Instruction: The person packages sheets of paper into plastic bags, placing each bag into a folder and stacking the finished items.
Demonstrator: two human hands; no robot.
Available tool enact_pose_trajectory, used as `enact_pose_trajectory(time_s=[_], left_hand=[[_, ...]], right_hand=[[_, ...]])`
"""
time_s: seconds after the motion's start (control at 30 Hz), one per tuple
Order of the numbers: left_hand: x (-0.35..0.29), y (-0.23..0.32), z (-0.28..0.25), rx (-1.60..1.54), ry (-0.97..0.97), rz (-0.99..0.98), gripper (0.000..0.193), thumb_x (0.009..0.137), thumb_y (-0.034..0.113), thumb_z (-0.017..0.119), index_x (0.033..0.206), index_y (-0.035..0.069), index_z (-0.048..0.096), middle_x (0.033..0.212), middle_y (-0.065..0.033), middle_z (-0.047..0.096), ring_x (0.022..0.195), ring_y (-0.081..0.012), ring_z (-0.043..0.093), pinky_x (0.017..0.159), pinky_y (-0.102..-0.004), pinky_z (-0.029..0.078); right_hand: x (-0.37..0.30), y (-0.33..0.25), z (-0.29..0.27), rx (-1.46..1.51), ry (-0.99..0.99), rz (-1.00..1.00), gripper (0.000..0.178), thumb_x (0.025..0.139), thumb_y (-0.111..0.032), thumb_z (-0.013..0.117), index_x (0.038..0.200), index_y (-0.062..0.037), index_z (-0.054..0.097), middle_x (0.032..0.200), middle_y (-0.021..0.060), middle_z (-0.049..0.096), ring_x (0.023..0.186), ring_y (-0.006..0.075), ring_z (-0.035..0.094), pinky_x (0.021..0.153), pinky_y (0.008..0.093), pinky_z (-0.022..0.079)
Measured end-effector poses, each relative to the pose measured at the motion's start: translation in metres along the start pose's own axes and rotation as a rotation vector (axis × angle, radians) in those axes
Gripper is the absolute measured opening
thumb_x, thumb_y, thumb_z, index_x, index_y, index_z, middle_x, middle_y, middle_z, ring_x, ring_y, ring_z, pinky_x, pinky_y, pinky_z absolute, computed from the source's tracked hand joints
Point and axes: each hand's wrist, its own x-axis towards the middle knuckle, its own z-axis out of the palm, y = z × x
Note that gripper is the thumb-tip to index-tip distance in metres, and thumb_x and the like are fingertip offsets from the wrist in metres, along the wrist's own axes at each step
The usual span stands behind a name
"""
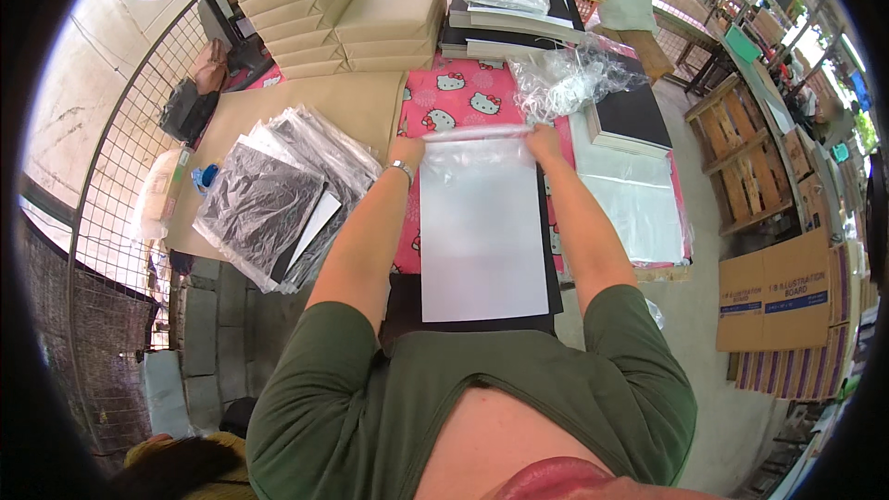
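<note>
A white board (483,231) lies in front of me with a black sheet (554,293) showing under its right and near edges. Across its far end runs a clear plastic bag (477,133), its edge gathered into a shiny band. My left hand (406,150), with a watch at the wrist, is closed on the left end of that band. At the right end, my right hand (544,142) grips the same plastic. Both hands rest close to the pink patterned tablecloth (472,93). How far the plastic reaches over the board is hard to see.
To the left, a pile of plastic-wrapped black and white boards (269,194) sits on brown cardboard (306,97). Flat plastic bags (630,204), black boards (630,111) and crumpled plastic (574,79) are at the right. Tan folded stacks (389,18) stand behind. Cartons (773,292) stand off right.
</note>
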Motion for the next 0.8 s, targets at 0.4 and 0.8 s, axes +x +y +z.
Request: enact_pose_trajectory(time_s=[0.4,0.8], left_hand=[[-0.029,0.069,-0.257,-1.444,-0.609,-0.311,0.021,0.083,0.019,0.051,0.093,0.002,0.058,0.078,-0.0037,0.061,0.056,-0.0143,0.054,0.045,-0.0264,0.043],[-0.202,0.021,-0.144,-1.362,-1.077,-0.631,0.023,0.084,0.017,0.055,0.103,0.002,0.055,0.084,-0.0073,0.06,0.066,-0.0138,0.057,0.058,-0.026,0.048]], right_hand=[[-0.06,-0.064,-0.262,1.373,-0.495,-0.064,0.034,0.084,-0.006,0.048,0.117,0.0001,0.045,0.1,0.0081,0.057,0.079,0.0155,0.061,0.071,0.0269,0.053],[-0.222,0.066,-0.077,1.795,-0.576,0.302,0.024,0.084,-0.012,0.056,0.106,-0.0028,0.051,0.088,0.0084,0.062,0.077,0.0182,0.061,0.067,0.0282,0.052]])
